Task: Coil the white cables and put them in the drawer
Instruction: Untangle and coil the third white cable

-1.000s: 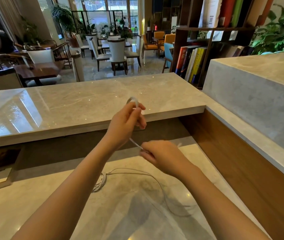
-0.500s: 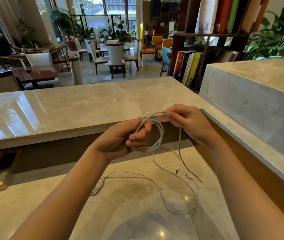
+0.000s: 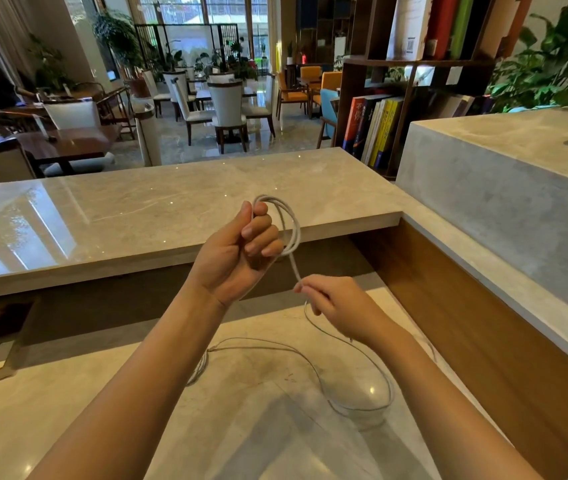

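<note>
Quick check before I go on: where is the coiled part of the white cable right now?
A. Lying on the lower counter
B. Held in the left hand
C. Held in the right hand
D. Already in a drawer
B: the loops of the white cable hang from the raised left hand, while the right hand pinches the strand below and the loose rest trails on the lower counter.

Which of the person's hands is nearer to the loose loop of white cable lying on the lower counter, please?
The right hand is nearer: it hangs just above the loose loop, pinching the strand. The left hand is higher, near the upper counter's edge, holding the wound coil.
</note>
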Demonstrator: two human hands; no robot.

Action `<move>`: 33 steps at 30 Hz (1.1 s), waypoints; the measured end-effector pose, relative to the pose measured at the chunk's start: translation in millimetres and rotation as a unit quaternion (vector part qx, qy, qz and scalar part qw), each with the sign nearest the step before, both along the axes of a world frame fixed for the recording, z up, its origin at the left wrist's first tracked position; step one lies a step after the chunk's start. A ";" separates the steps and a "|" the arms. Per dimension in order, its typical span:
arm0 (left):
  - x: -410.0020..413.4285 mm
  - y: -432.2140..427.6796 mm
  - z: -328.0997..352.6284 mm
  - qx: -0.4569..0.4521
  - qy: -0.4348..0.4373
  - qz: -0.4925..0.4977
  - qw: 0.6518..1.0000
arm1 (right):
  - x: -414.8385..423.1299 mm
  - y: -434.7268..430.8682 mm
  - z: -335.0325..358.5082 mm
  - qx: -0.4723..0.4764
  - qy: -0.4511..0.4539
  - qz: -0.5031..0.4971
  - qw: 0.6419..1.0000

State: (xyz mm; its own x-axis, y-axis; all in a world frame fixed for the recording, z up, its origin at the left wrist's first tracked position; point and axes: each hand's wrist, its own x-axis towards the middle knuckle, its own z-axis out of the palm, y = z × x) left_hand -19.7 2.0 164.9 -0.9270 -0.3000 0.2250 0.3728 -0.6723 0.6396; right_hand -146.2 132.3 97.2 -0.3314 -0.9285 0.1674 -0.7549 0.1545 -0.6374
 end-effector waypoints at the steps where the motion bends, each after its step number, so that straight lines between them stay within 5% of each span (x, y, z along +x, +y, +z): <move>1: -0.6 -1.1 0.2 -0.060 -0.029 0.065 0.996 | 6.3 -0.7 4.8 0.005 0.037 0.009 0.999; 4: -0.3 -3.4 -5.5 -0.275 -0.114 0.209 0.932 | 16.3 0.2 20.7 -0.004 0.158 0.015 0.987; 7: 1.3 3.3 -12.7 -0.356 -0.163 0.252 0.885 | 26.1 -2.2 33.9 -0.034 0.259 0.041 0.964; 9: -1.7 10.2 -14.6 -0.433 -0.188 0.283 0.835 | 34.7 -5.3 39.9 -0.065 0.282 0.062 0.955; 12: -5.7 10.2 -18.7 -0.583 -0.215 0.350 0.701 | 36.4 -3.3 50.5 -0.111 0.286 0.058 0.950; 15: 0.0 5.0 -19.6 -0.634 -0.235 0.317 0.665 | 23.8 3.5 62.2 -0.120 0.275 0.037 0.953; 18: 5.5 5.5 -17.1 -0.638 -0.258 0.188 0.701 | 6.3 8.4 72.1 -0.100 0.260 0.030 0.960; 21: 11.2 2.5 -13.2 -0.540 -0.250 0.036 0.803 | -8.1 12.2 83.8 -0.088 0.225 0.041 0.970; 25: 18.3 -7.7 -11.2 -0.335 -0.124 -0.140 0.924 | -26.7 10.5 87.5 -0.076 0.205 0.027 0.975; 31: 9.8 -8.8 -14.9 -0.143 -0.064 -0.222 0.962 | -27.5 3.7 73.0 -0.004 0.288 -0.047 0.956; 33: 7.2 -6.8 -17.2 -0.127 -0.054 -0.220 0.966 | -17.8 0.9 71.3 -0.016 0.215 -0.067 0.974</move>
